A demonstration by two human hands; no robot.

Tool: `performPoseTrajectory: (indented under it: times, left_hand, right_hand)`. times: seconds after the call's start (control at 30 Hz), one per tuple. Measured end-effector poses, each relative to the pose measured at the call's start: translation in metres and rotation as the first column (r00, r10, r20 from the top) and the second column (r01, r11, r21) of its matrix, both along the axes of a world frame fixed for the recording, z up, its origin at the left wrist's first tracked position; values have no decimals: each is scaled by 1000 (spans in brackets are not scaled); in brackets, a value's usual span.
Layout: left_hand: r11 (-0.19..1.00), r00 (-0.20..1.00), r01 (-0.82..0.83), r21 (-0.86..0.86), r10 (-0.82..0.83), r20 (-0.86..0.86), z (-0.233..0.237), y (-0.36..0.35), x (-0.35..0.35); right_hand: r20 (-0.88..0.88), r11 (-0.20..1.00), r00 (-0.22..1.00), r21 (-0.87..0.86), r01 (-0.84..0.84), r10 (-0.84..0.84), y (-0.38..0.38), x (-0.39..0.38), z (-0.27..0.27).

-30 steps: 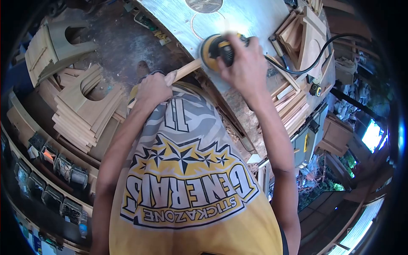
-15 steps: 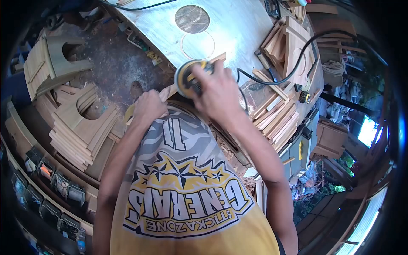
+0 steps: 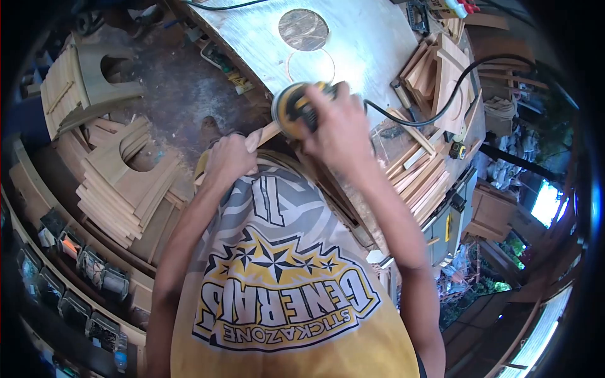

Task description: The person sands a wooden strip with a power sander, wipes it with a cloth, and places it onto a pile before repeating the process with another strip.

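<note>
My right hand [image 3: 340, 129] is wrapped over a yellow and black sander [image 3: 291, 110], its fingers slightly blurred. The sander's round pad lies on a narrow wooden strip [image 3: 269, 132] at the near edge of the workbench [image 3: 372, 44]. Close to my body, my left hand [image 3: 230, 159] is closed around the near end of that strip. The strip's far part is hidden behind the sander and my right hand. A black cord [image 3: 435, 116] runs off to the right.
Stacked boards with curved cutouts [image 3: 126, 183] lie at left. Thin wooden strips [image 3: 419, 183] and wooden panels [image 3: 450, 85] are on the bench at right, with a tape measure [image 3: 457, 150] nearby. The bench top has a round hole [image 3: 304, 29]. Plastic bins [image 3: 72, 299] line the lower left.
The view has shifted, so the surroundings sit farther right. More of the strip shows between my left hand and the sander, while its far end, visible before, is now covered.
</note>
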State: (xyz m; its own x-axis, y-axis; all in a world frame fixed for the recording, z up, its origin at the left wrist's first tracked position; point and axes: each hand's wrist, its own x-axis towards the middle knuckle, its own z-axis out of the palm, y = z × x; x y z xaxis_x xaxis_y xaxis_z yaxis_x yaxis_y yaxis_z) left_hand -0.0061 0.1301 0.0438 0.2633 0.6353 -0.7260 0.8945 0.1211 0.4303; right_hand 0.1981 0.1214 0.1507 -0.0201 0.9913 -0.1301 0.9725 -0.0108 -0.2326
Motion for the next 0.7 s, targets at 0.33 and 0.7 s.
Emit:
performPoseTrajectory:
  times: [0.33, 0.7]
  left_hand:
    - [982, 984, -175, 74, 177, -23, 76, -5, -62]
    - [881, 793, -367, -298, 464, 396, 205, -7, -70]
  right_hand:
    - [211, 944, 920, 75, 323, -331, 67, 143, -9]
    - [112, 983, 981, 111, 145, -157, 63, 154, -58]
